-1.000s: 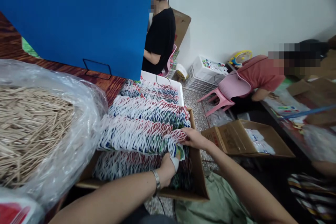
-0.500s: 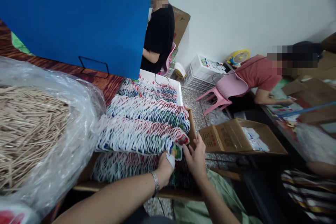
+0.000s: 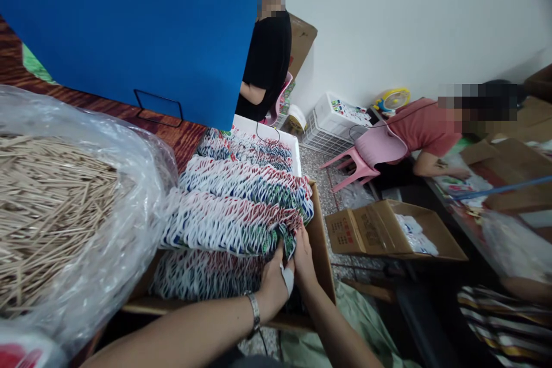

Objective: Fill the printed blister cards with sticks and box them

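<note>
Rows of thin white packets [image 3: 224,221] with red, blue and green print stand packed on edge in a cardboard box [image 3: 321,236]. My left hand [image 3: 276,282], with a metal watch band at the wrist and a white wrap near the thumb, presses at the right end of the upper front row. My right hand [image 3: 304,256] is against the same end from the right side, its fingers closed around the packets' edges. The two hands are nearly touching, with the end packets between them. A lower row [image 3: 207,276] lies nearer to me.
At left, a clear plastic bag [image 3: 142,195] holds many thin wooden sticks [image 3: 56,201]. A blue board [image 3: 142,29] stands behind. Two people sit beyond, one near a pink chair [image 3: 379,146]. At right is an open carton [image 3: 383,230]; a white foam box [image 3: 295,152] adjoins the packets.
My right hand has moved left and closed in on the row's end. The packet that stuck out between my hands now sits against the row. The seated person's arm at right has shifted slightly.
</note>
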Demonstrator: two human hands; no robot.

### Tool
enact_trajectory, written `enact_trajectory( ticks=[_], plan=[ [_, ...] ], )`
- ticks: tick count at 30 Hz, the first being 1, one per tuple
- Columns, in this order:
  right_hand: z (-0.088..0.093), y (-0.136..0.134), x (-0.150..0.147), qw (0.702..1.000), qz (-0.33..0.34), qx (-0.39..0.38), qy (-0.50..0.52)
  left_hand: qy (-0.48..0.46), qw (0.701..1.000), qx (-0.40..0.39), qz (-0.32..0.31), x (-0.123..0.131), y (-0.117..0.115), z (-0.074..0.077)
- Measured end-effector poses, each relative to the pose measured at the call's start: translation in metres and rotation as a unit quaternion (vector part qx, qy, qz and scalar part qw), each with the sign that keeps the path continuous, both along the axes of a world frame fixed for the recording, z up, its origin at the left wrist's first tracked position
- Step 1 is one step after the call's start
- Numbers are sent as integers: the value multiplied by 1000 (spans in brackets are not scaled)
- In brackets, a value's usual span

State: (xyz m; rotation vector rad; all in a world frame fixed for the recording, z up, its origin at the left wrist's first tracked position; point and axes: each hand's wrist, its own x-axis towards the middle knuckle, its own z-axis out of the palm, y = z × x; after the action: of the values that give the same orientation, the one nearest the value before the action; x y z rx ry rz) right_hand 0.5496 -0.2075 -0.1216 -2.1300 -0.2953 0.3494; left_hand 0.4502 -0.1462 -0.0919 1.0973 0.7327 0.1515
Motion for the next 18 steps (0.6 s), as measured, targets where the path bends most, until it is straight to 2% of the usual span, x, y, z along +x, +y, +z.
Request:
enact_trajectory(
  ticks=[3, 7, 12, 15, 18],
  plan=[
    [3, 0, -1, 1000, 15, 4, 1, -14, 996, 86, -28, -4, -1, -3],
    [-8, -1, 9, 999, 18, -38, -21, 23, 993, 110, -46, -7, -1, -8],
    [-31, 14, 16, 993, -62, -92, -44, 75, 990, 108, -51, -12, 1, -18],
    [-42, 19, 15, 991, -66, -96, -63, 81, 991, 96, -48, -16, 4, -23],
    [-40, 16, 17, 990, -53, -90, -91, 61, 993, 80, -59, -26, 12, -24]
  ],
)
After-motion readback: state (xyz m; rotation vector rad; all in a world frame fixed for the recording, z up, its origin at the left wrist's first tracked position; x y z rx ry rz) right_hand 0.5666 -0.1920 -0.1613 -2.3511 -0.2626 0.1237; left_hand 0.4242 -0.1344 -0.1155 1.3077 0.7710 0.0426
